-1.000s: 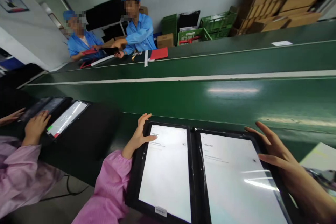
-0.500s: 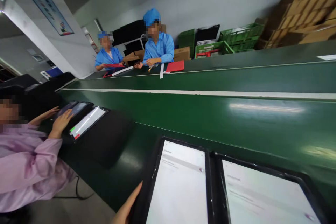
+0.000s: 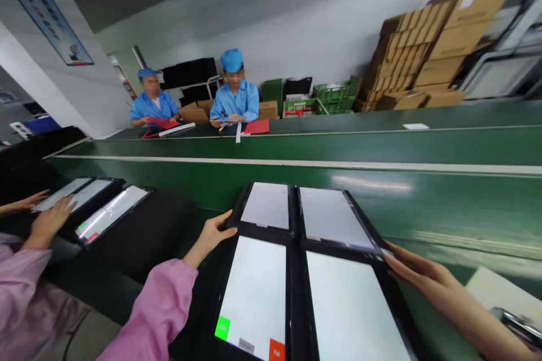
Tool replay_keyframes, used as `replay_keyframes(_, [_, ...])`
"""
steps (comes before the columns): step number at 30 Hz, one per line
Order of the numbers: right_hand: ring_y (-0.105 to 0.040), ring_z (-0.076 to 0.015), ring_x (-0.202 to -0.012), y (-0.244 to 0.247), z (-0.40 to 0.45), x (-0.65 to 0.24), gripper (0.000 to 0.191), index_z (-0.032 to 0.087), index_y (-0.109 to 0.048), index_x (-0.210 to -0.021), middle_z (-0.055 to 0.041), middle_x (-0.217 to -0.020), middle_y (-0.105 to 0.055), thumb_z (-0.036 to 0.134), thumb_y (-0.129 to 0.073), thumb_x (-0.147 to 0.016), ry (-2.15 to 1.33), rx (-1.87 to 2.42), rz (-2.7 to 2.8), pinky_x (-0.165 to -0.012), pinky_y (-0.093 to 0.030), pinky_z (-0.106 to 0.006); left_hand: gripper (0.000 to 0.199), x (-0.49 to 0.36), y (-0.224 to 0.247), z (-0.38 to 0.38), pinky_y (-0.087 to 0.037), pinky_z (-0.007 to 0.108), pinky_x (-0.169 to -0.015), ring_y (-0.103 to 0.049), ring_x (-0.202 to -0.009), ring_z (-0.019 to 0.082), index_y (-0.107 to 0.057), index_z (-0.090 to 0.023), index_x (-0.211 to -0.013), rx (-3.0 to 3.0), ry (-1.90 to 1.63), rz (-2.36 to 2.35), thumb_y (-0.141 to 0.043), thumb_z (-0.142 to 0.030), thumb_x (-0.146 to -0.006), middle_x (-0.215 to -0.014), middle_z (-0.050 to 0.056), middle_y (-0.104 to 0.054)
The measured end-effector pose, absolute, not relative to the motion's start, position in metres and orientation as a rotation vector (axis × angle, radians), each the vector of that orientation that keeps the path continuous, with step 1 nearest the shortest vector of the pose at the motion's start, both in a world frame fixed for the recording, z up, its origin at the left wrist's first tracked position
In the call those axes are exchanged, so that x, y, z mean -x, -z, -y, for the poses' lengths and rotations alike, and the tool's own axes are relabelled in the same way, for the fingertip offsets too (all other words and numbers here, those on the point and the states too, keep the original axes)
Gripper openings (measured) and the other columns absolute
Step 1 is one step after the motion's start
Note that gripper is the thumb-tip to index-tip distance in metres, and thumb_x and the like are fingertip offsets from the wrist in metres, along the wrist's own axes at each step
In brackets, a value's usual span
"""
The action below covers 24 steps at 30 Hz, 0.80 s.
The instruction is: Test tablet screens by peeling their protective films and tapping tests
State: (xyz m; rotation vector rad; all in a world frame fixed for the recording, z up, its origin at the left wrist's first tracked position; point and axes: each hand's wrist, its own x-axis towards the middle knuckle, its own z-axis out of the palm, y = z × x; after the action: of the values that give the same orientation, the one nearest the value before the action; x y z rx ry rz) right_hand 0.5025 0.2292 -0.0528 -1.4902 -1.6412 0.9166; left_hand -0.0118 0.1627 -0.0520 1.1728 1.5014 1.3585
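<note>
Four black-framed tablets with lit white screens lie close together in front of me in two rows. My left hand (image 3: 212, 237) grips the outer left edge of the far left tablet (image 3: 266, 206), thumb and fingers at its frame. At the right, my right hand (image 3: 419, 271) holds the lower right corner of the far right tablet (image 3: 334, 217). The near left tablet (image 3: 258, 287) shows a green square and a red square near its lower edge. Beside it the near right tablet (image 3: 351, 304) has a plain pale screen.
At the left, a person in pink (image 3: 21, 276) has hands on other tablets (image 3: 114, 211). Two people in blue (image 3: 237, 98) sit across the green bench (image 3: 271, 149). A pale sheet (image 3: 499, 293) lies at the right. Cartons (image 3: 406, 45) stand behind.
The view has swung right and now takes in both my hands and four tablets. The near left screen no longer shows the internet page but a white field with coloured squares.
</note>
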Motion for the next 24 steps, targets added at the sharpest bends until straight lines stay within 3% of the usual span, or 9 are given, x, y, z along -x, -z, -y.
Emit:
replay_keyframes(4, [-0.077,-0.037,-0.095,0.035,-0.308,-0.47,0.068,0.013,-0.082,-0.111,-0.014,-0.092,-0.08,0.068,-0.062,-0.078,-0.849,1.473,1.624,-0.091,-0.063,-0.046,0.043,-0.008,0.054,-0.245,-0.051,0.059,-0.117,-0.065,-0.133,0.03,-0.067,-0.017,-0.134,-1.165,-1.507,-1.514,-0.076,-0.038,-0.097,-0.146,0.013,-0.066])
replay_keyframes(8, [-0.075,-0.0359,-0.111,0.043,-0.311,-0.464,0.07,0.015,-0.08,-0.116,-0.0163,-0.114,-0.079,0.069,-0.061,-0.076,-0.794,1.43,1.653,-0.102,-0.058,-0.049,0.038,-0.021,0.062,-0.258,-0.054,0.056,-0.111,-0.064,-0.13,0.029,-0.066,-0.017,-0.131,-1.235,-1.526,-1.545,-0.071,-0.039,-0.1,-0.142,0.012,-0.064])
replay_keyframes(11, [-0.076,-0.0381,-0.109,0.059,-0.273,-0.474,0.065,0.02,-0.084,-0.107,-0.0117,-0.111,-0.08,0.071,-0.061,-0.073,-0.82,1.409,1.712,-0.099,-0.06,-0.047,0.032,-0.023,0.073,-0.23,-0.055,0.052,-0.108,-0.069,-0.118,0.026,-0.071,-0.016,-0.117,-1.321,-1.432,-1.524,-0.069,-0.044,-0.101,-0.125,0.01,-0.072])
replay_keyframes(16, [-0.076,-0.0362,-0.107,0.075,-0.236,-0.476,0.059,0.023,-0.085,-0.103,-0.0078,-0.111,-0.08,0.07,-0.06,-0.077,-0.778,1.461,1.697,-0.1,-0.06,-0.044,0.051,-0.023,0.078,-0.188,-0.053,0.05,-0.108,-0.073,-0.107,0.024,-0.076,-0.017,-0.101,-1.403,-1.289,-1.532,-0.058,-0.065,-0.101,-0.106,0.008,-0.078])
replay_keyframes(19, [-0.078,-0.0354,-0.098,0.078,-0.237,-0.473,0.058,0.023,-0.084,-0.096,-0.0081,-0.105,-0.081,0.072,-0.059,-0.076,-0.736,1.512,1.644,-0.088,-0.063,-0.04,0.068,-0.026,0.073,-0.184,-0.052,0.047,-0.107,-0.073,-0.109,0.027,-0.08,-0.019,-0.095,-1.416,-1.272,-1.555,-0.049,-0.079,-0.097,-0.106,0.011,-0.081])
replay_keyframes(24, [-0.078,-0.0365,-0.09,0.079,-0.239,-0.471,0.049,0.028,-0.081,-0.086,-0.0055,-0.095,-0.081,0.071,-0.066,-0.068,-0.702,1.544,1.591,-0.078,-0.065,-0.041,0.072,-0.031,0.069,-0.187,-0.051,0.046,-0.109,-0.074,-0.109,0.026,-0.08,-0.019,-0.092,-1.424,-1.284,-1.601,-0.044,-0.082,-0.097,-0.106,0.012,-0.081])
